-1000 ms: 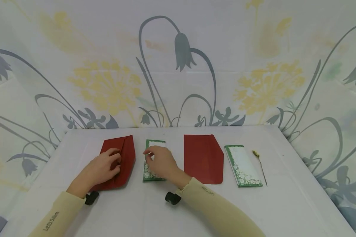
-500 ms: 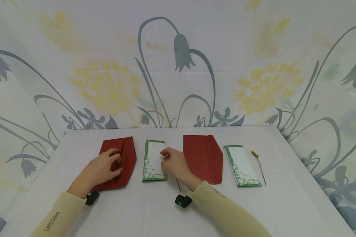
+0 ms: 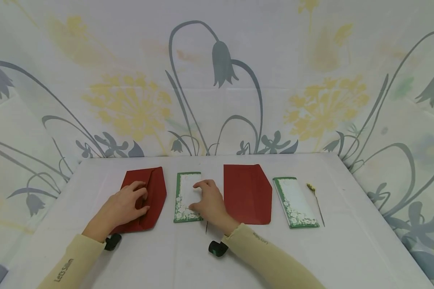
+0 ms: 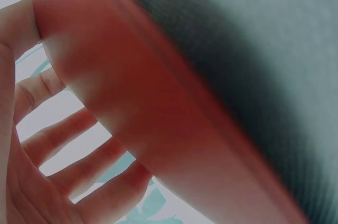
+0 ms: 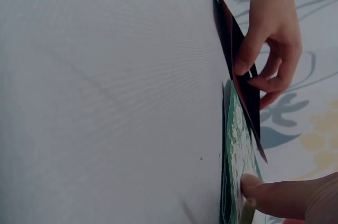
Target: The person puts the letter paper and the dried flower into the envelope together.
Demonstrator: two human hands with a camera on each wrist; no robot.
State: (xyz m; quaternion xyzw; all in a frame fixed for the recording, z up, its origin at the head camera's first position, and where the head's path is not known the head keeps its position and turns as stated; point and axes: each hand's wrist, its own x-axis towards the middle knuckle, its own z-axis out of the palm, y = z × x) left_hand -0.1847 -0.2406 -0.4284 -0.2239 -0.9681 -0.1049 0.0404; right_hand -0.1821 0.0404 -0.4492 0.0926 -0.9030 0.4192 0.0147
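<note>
My left hand point(image 3: 124, 204) lies on a red envelope point(image 3: 157, 196) at the left, fingertips and thumb near its flap seam; in the left wrist view its fingers point(image 4: 100, 155) meet the envelope's edge. My right hand point(image 3: 213, 202) is over the right side of a folded white card with a green floral border point(image 3: 187, 192), index finger and thumb spread. In the right wrist view that thumb point(image 5: 251, 180) overlaps the card. A thin flower stem point(image 3: 206, 227) sticks out below the right hand and moves with it; its upper part is hidden by the hand.
Right of the hands lie a second red envelope point(image 3: 248, 194), another green-bordered card point(image 3: 295, 202) and a dried yellow flower point(image 3: 316, 200), all on a white-covered table point(image 3: 166, 257). A flower-printed cloth point(image 3: 148, 80) stands behind. Black devices point(image 3: 218, 249) are worn on the wrists.
The right hand moved right off the card, then slightly back left, its thumb and index finger spreading. The stem came into view and shifted left with it. The left hand stayed put.
</note>
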